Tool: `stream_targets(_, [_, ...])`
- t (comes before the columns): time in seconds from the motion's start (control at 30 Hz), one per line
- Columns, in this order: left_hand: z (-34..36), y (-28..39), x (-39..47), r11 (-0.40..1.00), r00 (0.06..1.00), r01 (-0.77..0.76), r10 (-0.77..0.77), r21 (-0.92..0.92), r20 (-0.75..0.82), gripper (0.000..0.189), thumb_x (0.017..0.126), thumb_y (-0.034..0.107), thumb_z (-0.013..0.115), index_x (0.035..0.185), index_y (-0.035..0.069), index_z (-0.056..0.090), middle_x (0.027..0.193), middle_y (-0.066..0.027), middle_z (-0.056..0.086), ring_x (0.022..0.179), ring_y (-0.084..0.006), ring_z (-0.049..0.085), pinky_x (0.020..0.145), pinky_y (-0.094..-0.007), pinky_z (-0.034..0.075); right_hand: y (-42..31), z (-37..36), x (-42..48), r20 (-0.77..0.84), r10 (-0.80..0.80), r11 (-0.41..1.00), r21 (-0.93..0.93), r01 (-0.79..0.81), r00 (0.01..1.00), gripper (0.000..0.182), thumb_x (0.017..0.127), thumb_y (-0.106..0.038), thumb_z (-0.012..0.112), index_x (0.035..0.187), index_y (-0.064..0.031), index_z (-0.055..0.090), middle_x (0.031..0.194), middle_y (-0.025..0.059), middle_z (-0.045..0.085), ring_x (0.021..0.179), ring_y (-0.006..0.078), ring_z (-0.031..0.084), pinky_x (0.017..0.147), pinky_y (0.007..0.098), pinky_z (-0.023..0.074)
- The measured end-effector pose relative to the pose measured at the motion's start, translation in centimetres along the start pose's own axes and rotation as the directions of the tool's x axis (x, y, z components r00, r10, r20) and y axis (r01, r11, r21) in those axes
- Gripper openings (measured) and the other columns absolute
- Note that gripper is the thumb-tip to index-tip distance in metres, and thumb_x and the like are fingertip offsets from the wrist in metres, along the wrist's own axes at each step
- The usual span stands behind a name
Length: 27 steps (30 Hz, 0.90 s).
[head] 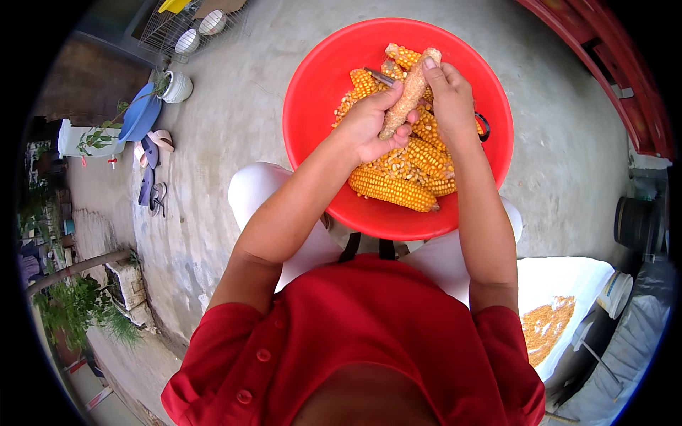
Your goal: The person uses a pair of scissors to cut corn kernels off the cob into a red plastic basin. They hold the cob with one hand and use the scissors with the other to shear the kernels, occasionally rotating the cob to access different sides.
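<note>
Both my hands hold a bare corn cob (407,98) tilted above a red plastic basin (314,90). My left hand (375,125) grips its lower part, fingers curled beneath it. At the cob's upper end, my right hand (450,93) has its thumb pressed on the side. A pointed metal tool (380,77) shows beside my left thumb; whether that hand holds it is unclear. In the basin lie several ears of yellow corn (394,189) among loose kernels (391,165). Part of a black ring-shaped thing (482,127) shows beside my right forearm.
The basin is between my knees above a concrete floor (224,106). At lower right, kernels lie on a white sheet (565,271) beside a white bucket (618,294). Sandals (151,154), a blue basin (139,113) and a white pot (177,88) stand at left; a wire rack (160,32) holds bowls.
</note>
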<state>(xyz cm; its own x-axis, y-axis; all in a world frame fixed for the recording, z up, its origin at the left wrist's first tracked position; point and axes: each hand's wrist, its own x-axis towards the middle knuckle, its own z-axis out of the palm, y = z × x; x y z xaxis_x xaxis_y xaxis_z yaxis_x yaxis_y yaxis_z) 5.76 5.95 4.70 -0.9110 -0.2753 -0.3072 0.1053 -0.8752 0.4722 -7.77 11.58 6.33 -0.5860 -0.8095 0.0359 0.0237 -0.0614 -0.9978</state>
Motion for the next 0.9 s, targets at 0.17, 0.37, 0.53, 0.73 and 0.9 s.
stream_targets(0.17, [0.7, 0.7, -0.4, 0.993, 1.0, 0.005, -0.004, 0.116, -0.006, 0.037, 0.094, 0.04, 0.043, 0.113, 0.009, 0.05, 0.082, -0.0082, 0.06, 0.063, -0.0147, 0.058, 0.053, -0.0242, 0.045, -0.4, -1.0, 0.4, -0.135, 0.048, 0.995, 0.096, -0.035, 0.99, 0.025, 0.092, -0.029, 0.052, 0.092, -0.0048, 0.057, 0.081, -0.0007, 0.056, 0.074, 0.0075, 0.049, 0.067, 0.0238, 0.0411])
stream_targets(0.37, [1.1, 0.9, -0.9, 0.912, 0.996, -0.016, 0.052, 0.411, -0.078, 0.029, 0.093, 0.028, 0.051, 0.108, 0.004, 0.052, 0.076, -0.0064, 0.06, 0.055, -0.01, 0.055, 0.046, -0.0194, 0.04, -1.0, -1.2, 0.6, -0.274, -0.03, 0.988, 0.137, 0.07, 0.961, 0.026, 0.093, -0.025, 0.05, 0.076, -0.0055, 0.051, 0.068, -0.0023, 0.048, 0.062, 0.006, 0.041, 0.056, 0.0239, 0.0349])
stream_targets(0.53, [1.7, 0.7, -1.0, 0.735, 0.969, -0.02, 0.181, 0.678, -0.167, 0.029, 0.091, 0.031, 0.056, 0.086, 0.002, 0.058, 0.057, 0.0, 0.05, 0.046, -0.0062, 0.043, 0.042, -0.0197, 0.033, -0.4, -1.2, 0.7, -0.243, -0.153, 0.978, 0.1, 0.181, 0.958, 0.026, 0.094, -0.027, 0.049, 0.086, -0.0032, 0.053, 0.071, -0.001, 0.05, 0.064, 0.0072, 0.045, 0.059, 0.0241, 0.0389])
stream_targets(0.73, [1.6, 0.4, -0.5, 0.559, 0.911, -0.079, 0.376, 0.825, -0.168, 0.036, 0.089, 0.035, 0.059, 0.073, 0.003, 0.056, 0.052, 0.0009, 0.047, 0.044, -0.0059, 0.039, 0.041, -0.0214, 0.032, 0.0, -1.5, 0.9, -0.262, -0.147, 0.978, 0.107, 0.18, 0.954, 0.027, 0.094, -0.029, 0.048, 0.09, -0.0024, 0.054, 0.075, 0.001, 0.054, 0.067, 0.0084, 0.049, 0.061, 0.0248, 0.0418])
stream_targets(0.9, [0.3, 0.1, 0.1, 0.477, 0.917, -0.061, 0.373, 0.877, -0.139, 0.033, 0.087, 0.034, 0.061, 0.085, 0.001, 0.059, 0.061, -0.0012, 0.053, 0.053, -0.0077, 0.046, 0.049, -0.0233, 0.039, -0.1, -1.3, 0.9, -0.281, -0.139, 0.971, 0.148, 0.186, 0.95, 0.026, 0.094, -0.028, 0.049, 0.092, -0.0022, 0.054, 0.076, 0.0008, 0.054, 0.067, 0.0081, 0.049, 0.061, 0.0244, 0.0417])
